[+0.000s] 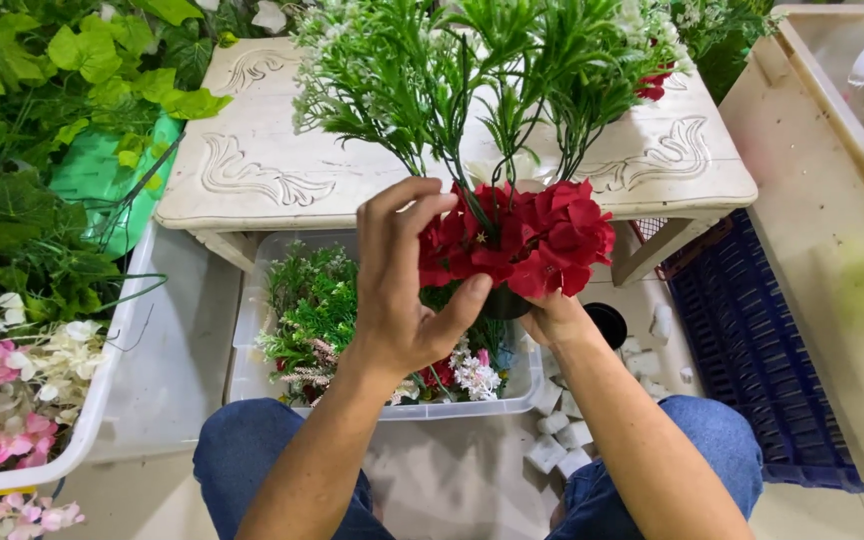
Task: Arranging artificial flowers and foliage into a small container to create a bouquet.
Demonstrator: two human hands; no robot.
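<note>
While the person sits with knees apart in blue jeans, both bare hands meet at a bouquet of artificial red flowers topped with green fern-like sprigs and tiny white blossoms (517, 235), held upright in front of a low cream-painted wooden table with carved scrolls (252, 170). Left hand (402, 285): fingers half curled, thumb and fingertips resting against the left side of the red blooms. Right hand (552, 315): closed from below around the small dark pot at the base of the bouquet; its fingers are mostly hidden by petals. Directly beneath the hands lies a clear plastic storage bin (252, 340) holding loose green, white and pink artificial stems. At far left stands a white plastic tub (102, 385) of pale pink and cream fabric flowers, with leafy green garlands above it. At right, a dark blue plastic crate (752, 350) sits beside white foam blocks (562, 435) scattered on the floor.
</note>
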